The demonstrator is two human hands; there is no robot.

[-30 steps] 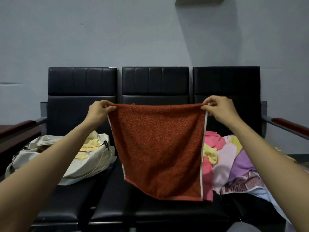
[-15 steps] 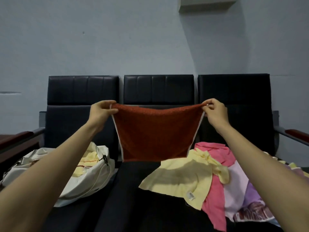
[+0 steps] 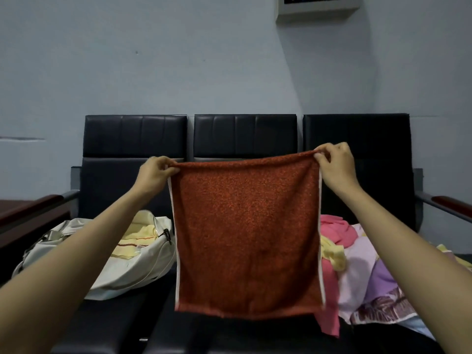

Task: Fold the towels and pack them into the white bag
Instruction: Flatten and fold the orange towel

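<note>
A rust-red towel (image 3: 246, 238) with white side edges hangs flat in front of me over the middle seat. My left hand (image 3: 154, 175) pinches its top left corner and my right hand (image 3: 335, 166) pinches its top right corner, a little higher. The white bag (image 3: 132, 264) lies open on the left seat with a yellow striped towel (image 3: 134, 241) inside. A pile of pink, yellow and purple towels (image 3: 357, 264) lies on the right seat, partly hidden behind the red towel.
A black three-seat bench (image 3: 245, 134) stands against a pale wall, with wooden armrests at the left (image 3: 30, 210) and right (image 3: 449, 203). A grey wall box (image 3: 316, 6) hangs above.
The red towel swung up, baring the yellow towel on the pile, and now hangs down at full length again. My hands stay on its top corners, the right one now a little higher.
</note>
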